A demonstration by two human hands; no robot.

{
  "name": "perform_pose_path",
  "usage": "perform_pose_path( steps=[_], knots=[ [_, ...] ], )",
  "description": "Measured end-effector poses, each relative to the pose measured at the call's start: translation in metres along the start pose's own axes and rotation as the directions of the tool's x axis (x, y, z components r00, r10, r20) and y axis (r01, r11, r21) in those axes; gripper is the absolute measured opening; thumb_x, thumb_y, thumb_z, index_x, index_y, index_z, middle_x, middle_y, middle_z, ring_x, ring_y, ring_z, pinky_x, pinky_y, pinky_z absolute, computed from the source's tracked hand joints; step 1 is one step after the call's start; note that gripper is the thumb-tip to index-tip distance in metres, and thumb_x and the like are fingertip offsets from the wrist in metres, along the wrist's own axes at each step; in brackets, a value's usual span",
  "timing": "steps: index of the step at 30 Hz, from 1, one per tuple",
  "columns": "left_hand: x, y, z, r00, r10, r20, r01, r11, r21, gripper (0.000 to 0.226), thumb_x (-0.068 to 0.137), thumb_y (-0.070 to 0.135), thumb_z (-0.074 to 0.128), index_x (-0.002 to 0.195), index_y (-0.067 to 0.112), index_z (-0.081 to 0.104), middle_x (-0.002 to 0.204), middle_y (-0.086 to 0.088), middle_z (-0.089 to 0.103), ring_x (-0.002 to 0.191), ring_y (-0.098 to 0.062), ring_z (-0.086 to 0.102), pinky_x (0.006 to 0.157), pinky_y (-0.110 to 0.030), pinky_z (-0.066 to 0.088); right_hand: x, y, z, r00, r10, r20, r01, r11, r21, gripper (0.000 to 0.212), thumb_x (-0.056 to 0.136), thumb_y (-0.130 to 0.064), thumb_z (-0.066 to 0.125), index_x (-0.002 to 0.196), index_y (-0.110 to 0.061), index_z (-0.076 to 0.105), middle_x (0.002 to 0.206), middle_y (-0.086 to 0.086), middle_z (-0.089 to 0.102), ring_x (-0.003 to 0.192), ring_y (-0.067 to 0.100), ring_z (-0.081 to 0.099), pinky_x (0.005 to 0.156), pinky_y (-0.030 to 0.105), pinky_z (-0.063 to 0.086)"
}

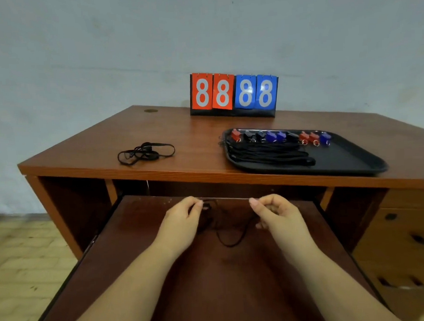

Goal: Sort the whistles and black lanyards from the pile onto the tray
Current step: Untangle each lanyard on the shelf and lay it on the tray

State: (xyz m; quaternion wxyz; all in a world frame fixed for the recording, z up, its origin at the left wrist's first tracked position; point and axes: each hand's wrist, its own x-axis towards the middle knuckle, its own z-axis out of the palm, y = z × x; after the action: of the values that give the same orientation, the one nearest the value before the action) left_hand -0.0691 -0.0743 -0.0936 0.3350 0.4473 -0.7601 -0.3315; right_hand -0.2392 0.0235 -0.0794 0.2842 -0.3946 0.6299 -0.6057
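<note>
From the head camera I see my left hand (184, 220) and right hand (275, 214) held over the pulled-out dark wooden keyboard shelf (142, 246) of a reddish-brown wooden desk (181, 137). Each hand pinches one end of a thin black cord lanyard (226, 234) between thumb and forefinger, the other fingers curled in; a short stretch runs taut between the fingertips and the rest hangs in a loose loop below, just above the shelf.

On the desktop, to the right, lies a black rectangular plastic tray (355, 160). Along its far edge stands a row of small plastic whistles (280, 136), red, black and blue, several with metal rings. In front of them, toward the tray's left half, a bundle of black lanyards (266, 153) lies lengthwise.

On the left part of the desktop, well apart from the tray, one more tangled black lanyard (146, 153) lies on the bare wood.

Behind the tray, against the pale wall, stands a flip scoreboard (234, 94) with two red and two blue cards, all showing 8.
</note>
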Motion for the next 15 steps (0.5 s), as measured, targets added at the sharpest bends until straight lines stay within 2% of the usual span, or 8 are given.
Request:
perform_pose_path(
  steps=[2,5,7,9,11,15],
  knots=[
    [0.003,-0.006,0.000,0.998,-0.037,-0.058,0.041,0.996,0.080,0.023,0.095,0.025,0.050,0.112,0.022,0.064,0.103,0.008,0.052,0.108,-0.015,0.049,0.094,-0.024,0.036,0.001,0.002,-0.005,0.997,0.071,0.010,-0.072,0.993,0.095,0.015,0.082,-0.023,0.069,0.074,-0.011,0.064,0.057,-0.003,0.055,0.058,0.009,0.056,0.064,0.023,0.054],
    [-0.002,0.000,0.004,0.978,0.065,-0.198,-0.046,0.994,0.100,0.039,0.092,0.022,0.056,0.130,0.022,0.054,0.115,0.012,0.045,0.119,-0.009,0.040,0.101,-0.019,0.026,0.001,0.005,-0.002,0.988,0.133,0.077,-0.145,0.972,0.184,0.002,0.081,-0.014,0.069,0.082,-0.012,0.070,0.064,-0.001,0.067,0.061,0.009,0.064,0.070,0.026,0.057],
    [-0.007,0.010,0.009,0.962,0.204,-0.183,-0.201,0.979,0.035,0.037,0.091,0.021,0.057,0.128,0.027,0.055,0.117,0.015,0.053,0.114,-0.002,0.046,0.100,-0.017,0.031,-0.001,0.004,0.002,0.983,0.119,0.137,-0.148,0.963,0.226,0.010,0.084,-0.006,0.064,0.088,-0.012,0.071,0.070,0.003,0.072,0.064,0.010,0.067,0.067,0.021,0.057],
    [-0.014,0.019,0.015,0.956,0.285,-0.065,-0.290,0.953,-0.091,0.033,0.090,0.021,0.059,0.120,0.036,0.058,0.112,0.019,0.060,0.104,0.004,0.055,0.095,-0.013,0.039,-0.003,0.003,0.003,0.976,0.075,0.205,-0.116,0.974,0.194,0.015,0.086,-0.003,0.061,0.093,-0.012,0.071,0.075,0.005,0.074,0.069,0.011,0.069,0.068,0.019,0.056],
    [-0.020,0.024,0.021,0.948,0.318,0.029,-0.311,0.941,-0.134,0.031,0.088,0.022,0.062,0.114,0.039,0.062,0.104,0.019,0.064,0.097,0.005,0.060,0.088,-0.010,0.043,-0.006,0.002,0.003,0.970,0.020,0.243,-0.051,0.991,0.122,0.016,0.086,-0.002,0.062,0.094,-0.012,0.071,0.080,0.007,0.075,0.072,0.012,0.069,0.069,0.019,0.055],
    [-0.019,0.026,0.023,0.962,0.272,0.028,-0.263,0.949,-0.173,0.024,0.084,0.014,0.067,0.103,0.029,0.071,0.086,0.016,0.069,0.075,0.006,0.062,0.073,-0.008,0.045,-0.007,0.001,0.001,0.977,-0.046,0.206,0.050,0.999,-0.013,0.011,0.081,-0.005,0.069,0.085,-0.016,0.070,0.076,0.004,0.074,0.070,0.011,0.068,0.070,0.019,0.053]
  ],
)
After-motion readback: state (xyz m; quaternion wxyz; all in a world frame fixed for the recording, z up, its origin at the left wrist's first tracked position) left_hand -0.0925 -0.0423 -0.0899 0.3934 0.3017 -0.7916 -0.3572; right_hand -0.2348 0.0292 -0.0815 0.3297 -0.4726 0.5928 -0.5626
